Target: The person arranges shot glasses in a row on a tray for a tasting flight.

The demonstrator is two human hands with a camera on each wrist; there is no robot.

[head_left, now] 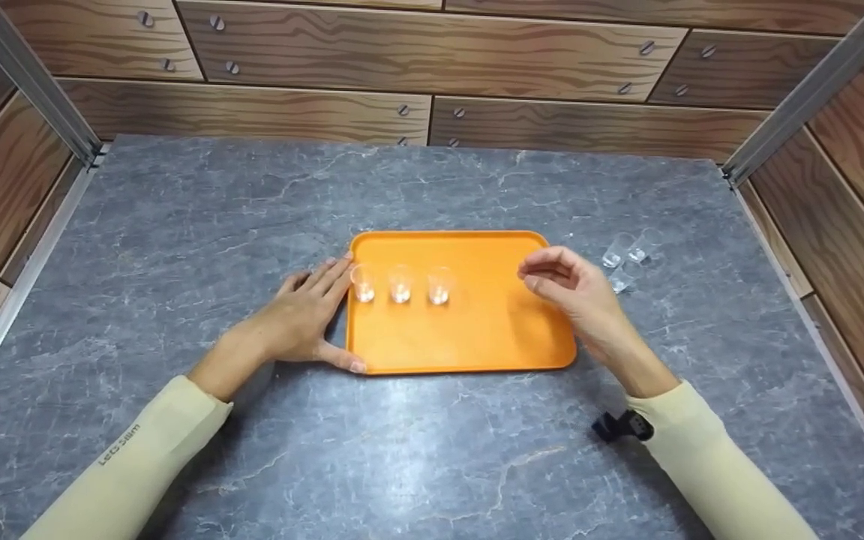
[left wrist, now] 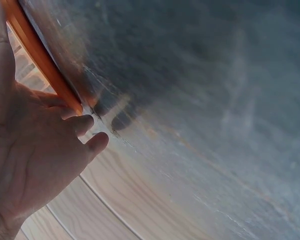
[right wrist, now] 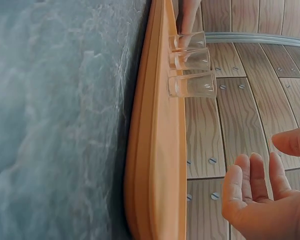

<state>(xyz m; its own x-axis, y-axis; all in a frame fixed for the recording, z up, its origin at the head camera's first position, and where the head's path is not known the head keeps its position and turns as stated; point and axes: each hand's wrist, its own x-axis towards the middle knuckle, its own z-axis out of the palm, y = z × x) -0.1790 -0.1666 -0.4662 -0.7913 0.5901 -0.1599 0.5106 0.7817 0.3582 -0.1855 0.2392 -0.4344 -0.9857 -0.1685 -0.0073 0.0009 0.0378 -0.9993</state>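
Observation:
On the grey marbled table lies an orange tray [head_left: 469, 345]. Three small clear glasses stand upright on it in a row: a left glass [head_left: 363, 285], a middle glass [head_left: 400, 285] and a right glass [head_left: 439, 286]. My left hand [head_left: 301, 319], fingers spread, rests against the tray's left side, its thumb at the near corner. In the left wrist view its fingers are fairly straight by the orange rim [left wrist: 45, 65]. Over the tray's right part hovers my right hand [head_left: 578, 292]; the right wrist view shows its fingers [right wrist: 233, 185] loosely bent and holding nothing.
Three more clear glasses [head_left: 631, 255] sit close together on the table, right of the tray and beyond my right hand. Wood-patterned panels [head_left: 432, 49] wall the table at the back and sides. A black wrist camera [head_left: 623, 426] sits at my right cuff.

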